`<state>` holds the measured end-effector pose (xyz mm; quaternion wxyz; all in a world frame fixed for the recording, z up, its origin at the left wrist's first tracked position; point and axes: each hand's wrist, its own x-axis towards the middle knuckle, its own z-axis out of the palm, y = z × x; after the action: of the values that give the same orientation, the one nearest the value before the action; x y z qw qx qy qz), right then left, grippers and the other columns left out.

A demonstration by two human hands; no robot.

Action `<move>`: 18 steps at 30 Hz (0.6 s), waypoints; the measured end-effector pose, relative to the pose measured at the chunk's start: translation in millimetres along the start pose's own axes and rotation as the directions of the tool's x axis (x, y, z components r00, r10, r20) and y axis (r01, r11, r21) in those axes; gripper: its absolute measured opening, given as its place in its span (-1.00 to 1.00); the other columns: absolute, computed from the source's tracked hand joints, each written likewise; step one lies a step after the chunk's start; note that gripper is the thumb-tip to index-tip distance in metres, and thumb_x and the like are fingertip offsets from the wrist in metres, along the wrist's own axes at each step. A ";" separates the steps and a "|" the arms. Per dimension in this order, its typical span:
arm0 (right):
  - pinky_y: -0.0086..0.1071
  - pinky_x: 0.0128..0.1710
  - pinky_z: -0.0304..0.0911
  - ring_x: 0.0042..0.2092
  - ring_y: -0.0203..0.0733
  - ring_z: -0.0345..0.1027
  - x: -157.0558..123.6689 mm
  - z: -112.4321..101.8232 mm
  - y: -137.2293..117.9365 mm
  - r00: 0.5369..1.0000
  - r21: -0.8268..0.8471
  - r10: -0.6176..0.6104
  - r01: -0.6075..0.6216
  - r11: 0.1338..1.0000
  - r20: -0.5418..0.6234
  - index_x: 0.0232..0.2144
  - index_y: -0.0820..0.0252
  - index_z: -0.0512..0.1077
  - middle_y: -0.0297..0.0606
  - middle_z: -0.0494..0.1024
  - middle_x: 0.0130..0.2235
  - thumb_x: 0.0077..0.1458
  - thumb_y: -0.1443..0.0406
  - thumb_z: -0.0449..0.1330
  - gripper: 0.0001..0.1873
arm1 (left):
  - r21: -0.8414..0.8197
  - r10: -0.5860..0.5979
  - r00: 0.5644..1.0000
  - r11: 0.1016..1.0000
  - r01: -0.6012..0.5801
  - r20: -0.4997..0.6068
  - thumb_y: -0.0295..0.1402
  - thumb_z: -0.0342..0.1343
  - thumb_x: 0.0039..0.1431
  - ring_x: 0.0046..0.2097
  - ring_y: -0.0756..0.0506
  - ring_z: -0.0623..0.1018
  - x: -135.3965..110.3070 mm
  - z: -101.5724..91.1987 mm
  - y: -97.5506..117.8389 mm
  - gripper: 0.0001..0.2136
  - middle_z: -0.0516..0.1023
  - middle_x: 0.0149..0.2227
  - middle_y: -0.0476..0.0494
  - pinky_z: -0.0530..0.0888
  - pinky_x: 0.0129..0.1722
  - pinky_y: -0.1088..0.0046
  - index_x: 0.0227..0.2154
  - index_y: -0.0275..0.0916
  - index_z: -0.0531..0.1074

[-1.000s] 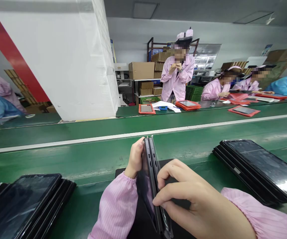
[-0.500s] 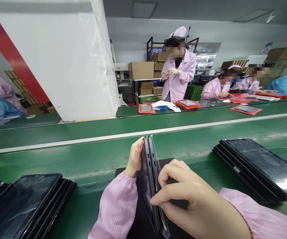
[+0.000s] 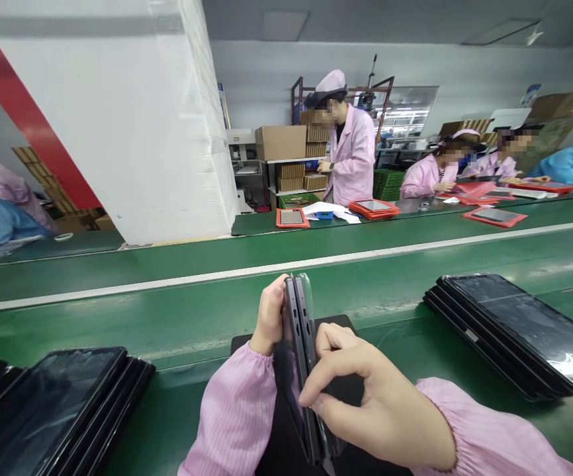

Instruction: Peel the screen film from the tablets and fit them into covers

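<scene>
Two dark tablets stand on edge side by side, their port edges facing up: the left tablet and the right tablet. Clear film sticks out along the right one. My left hand is closed around the far end of the pair, its fingers mostly hidden behind the left tablet. At the near part of the upper edges, my right hand has thumb and index finger closed in a pinch. Its other fingers curl near the right tablet. Beneath lies a black mat.
A stack of film-covered tablets lies to the right, another stack to the left, on the green bench. Across the bench a person in pink stands near red-wrapped tablets. A white pillar rises at left.
My right wrist and forearm have shifted a little left and up, with the fingertips still at the tablets' edges. The standing person across the bench has turned to the left.
</scene>
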<state>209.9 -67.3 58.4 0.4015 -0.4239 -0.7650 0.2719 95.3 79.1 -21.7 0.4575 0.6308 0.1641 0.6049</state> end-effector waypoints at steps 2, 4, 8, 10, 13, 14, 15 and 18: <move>-0.38 -0.30 0.18 -0.35 -0.32 0.23 -1.0 1.4 1.9 1.000 0.033 0.005 -0.004 0.999 -0.027 -0.49 0.12 0.60 -0.40 0.21 -0.44 -0.06 0.52 0.21 -0.76 | -0.002 0.014 1.000 1.000 -0.014 0.008 0.12 -0.20 0.27 -0.46 -0.08 0.18 0.4 -0.2 -0.5 -0.51 0.19 -0.53 -0.05 0.16 -0.42 0.28 -0.56 -0.17 0.22; -0.38 -0.32 0.17 -0.37 -0.33 0.22 -1.6 1.7 3.4 1.000 0.055 0.013 -0.011 0.998 -0.028 -0.50 0.13 0.60 -0.40 0.20 -0.45 -0.08 0.53 0.20 -0.75 | 0.001 0.016 1.000 1.000 -0.016 0.008 0.12 -0.20 0.27 -0.46 -0.08 0.18 0.6 -0.5 -1.1 -0.51 0.20 -0.52 -0.05 0.16 -0.42 0.28 -0.55 -0.17 0.23; -0.36 -0.31 0.18 -0.37 -0.32 0.22 -0.4 -0.7 4.4 0.999 0.086 0.030 -0.031 0.996 0.014 -0.50 0.14 0.59 -0.40 0.22 -0.44 -0.08 0.54 0.19 -0.75 | 0.011 -0.010 1.000 1.000 0.010 -0.011 0.15 -0.21 0.25 -0.46 -0.09 0.18 0.2 -1.1 -1.3 -0.50 0.21 -0.53 -0.05 0.16 -0.42 0.28 -0.54 -0.16 0.23; -0.35 -0.29 0.19 -0.35 -0.31 0.24 0.9 -2.5 4.7 0.999 0.099 0.032 -0.035 0.994 0.033 -0.46 0.15 0.58 -0.39 0.25 -0.44 -0.08 0.55 0.18 -0.74 | 0.008 -0.018 1.000 1.000 0.018 -0.015 0.15 -0.19 0.25 -0.46 -0.09 0.17 0.1 -1.1 -0.7 -0.51 0.21 -0.53 -0.05 0.15 -0.42 0.28 -0.54 -0.16 0.24; -0.35 -0.26 0.18 -0.31 -0.28 0.24 2.7 -5.4 6.0 0.997 0.105 0.037 -0.044 0.994 0.068 -0.38 0.14 0.56 -0.39 0.26 -0.42 -0.10 0.55 0.18 -0.71 | -0.003 -0.021 1.000 1.000 0.021 -0.006 0.15 -0.18 0.25 -0.46 -0.08 0.16 0.0 -0.9 0.4 -0.51 0.20 -0.53 -0.05 0.14 -0.43 0.29 -0.53 -0.17 0.25; -0.35 -0.25 0.17 -0.31 -0.27 0.23 3.2 -6.5 6.6 0.996 0.104 0.041 -0.049 0.993 0.081 -0.36 0.13 0.56 -0.39 0.26 -0.42 -0.09 0.55 0.19 -0.71 | -0.005 -0.023 1.000 1.000 0.023 -0.003 0.15 -0.19 0.25 -0.46 -0.08 0.15 -0.2 -0.7 0.8 -0.50 0.19 -0.52 -0.05 0.14 -0.43 0.30 -0.53 -0.17 0.24; -0.34 -0.24 0.16 -0.30 -0.27 0.22 3.7 -7.6 7.3 0.995 0.102 0.046 -0.055 0.993 0.094 -0.35 0.12 0.55 -0.39 0.26 -0.42 -0.09 0.54 0.19 -0.71 | -0.006 -0.027 1.000 1.000 0.027 -0.004 0.16 -0.20 0.24 -0.46 -0.08 0.15 -0.4 -0.6 1.1 -0.50 0.19 -0.52 -0.05 0.14 -0.43 0.30 -0.53 -0.17 0.24; -0.33 -0.21 0.15 -0.30 -0.26 0.21 5.1 -10.5 8.9 0.990 0.105 0.059 -0.073 0.992 0.129 -0.32 0.10 0.54 -0.40 0.26 -0.41 -0.07 0.51 0.21 -0.72 | -0.014 -0.040 0.999 0.999 0.040 -0.019 0.18 -0.20 0.23 -0.45 -0.08 0.16 -1.2 -0.7 1.4 -0.48 0.19 -0.52 -0.04 0.14 -0.43 0.30 -0.53 -0.17 0.23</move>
<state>221.0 -57.7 59.2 0.3661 -0.4084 -0.7581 0.3527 94.0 77.7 -21.4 0.4721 0.6186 0.1769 0.6026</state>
